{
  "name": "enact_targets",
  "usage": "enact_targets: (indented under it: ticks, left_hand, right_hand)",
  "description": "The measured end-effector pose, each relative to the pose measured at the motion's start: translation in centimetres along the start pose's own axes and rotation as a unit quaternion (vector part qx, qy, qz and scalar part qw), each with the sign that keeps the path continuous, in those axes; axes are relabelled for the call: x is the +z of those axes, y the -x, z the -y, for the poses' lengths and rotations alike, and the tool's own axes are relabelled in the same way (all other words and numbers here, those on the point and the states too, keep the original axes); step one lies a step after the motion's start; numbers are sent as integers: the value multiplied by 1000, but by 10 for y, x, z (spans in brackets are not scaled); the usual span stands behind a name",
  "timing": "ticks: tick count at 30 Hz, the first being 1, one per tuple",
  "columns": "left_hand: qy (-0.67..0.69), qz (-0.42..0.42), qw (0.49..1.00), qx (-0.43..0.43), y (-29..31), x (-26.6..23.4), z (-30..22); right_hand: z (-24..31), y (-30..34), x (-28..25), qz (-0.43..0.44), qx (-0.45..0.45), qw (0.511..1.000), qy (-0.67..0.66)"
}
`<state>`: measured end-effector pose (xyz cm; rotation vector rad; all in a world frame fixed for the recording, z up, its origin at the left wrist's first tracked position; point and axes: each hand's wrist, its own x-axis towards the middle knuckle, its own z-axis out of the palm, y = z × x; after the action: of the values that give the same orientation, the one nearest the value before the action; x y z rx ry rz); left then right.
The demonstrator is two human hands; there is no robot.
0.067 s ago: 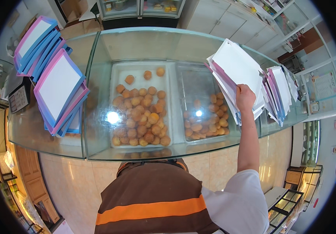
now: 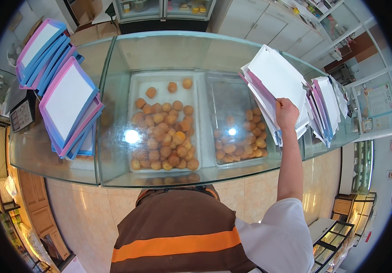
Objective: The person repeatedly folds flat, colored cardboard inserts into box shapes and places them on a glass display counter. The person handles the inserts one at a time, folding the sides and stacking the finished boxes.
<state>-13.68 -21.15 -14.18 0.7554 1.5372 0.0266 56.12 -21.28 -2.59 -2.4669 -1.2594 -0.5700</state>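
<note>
My right hand (image 2: 287, 113) reaches forward over the right part of the glass counter. Its fingers are closed on the near edge of a white cardboard sheet (image 2: 273, 73), the top one of a leaning stack of flat white, pink and lilac cardboard. How many sheets the fingers pinch is hidden. Just right of the hand, a second bundle of cardboard sheets (image 2: 320, 109) stands tilted. My left hand does not show.
Under the glass top (image 2: 223, 50), round brown pastries (image 2: 166, 132) lie in a white tray, and more pastries (image 2: 246, 141) in a tray beside it. At left stand stacked pink-and-blue box trays (image 2: 68, 107) and a dark keypad device (image 2: 22, 116). A fridge (image 2: 164, 25) is behind.
</note>
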Motion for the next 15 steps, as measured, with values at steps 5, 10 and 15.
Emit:
enact_targets:
  ticks: [5, 10, 15]
  left_hand:
    - [-4, 9, 1000, -11, 8, -1, 5]
    - [-24, 34, 999, -30, 24, -8, 11]
    - [-113, 149, 975, -121, 78, -62, 34]
  right_hand:
    - [-3, -4, -3, -33, 40, 997, -62]
    - [5, -10, -9, -32, 30, 999, -25]
    - [-6, -11, 3, -15, 63, 997, -52]
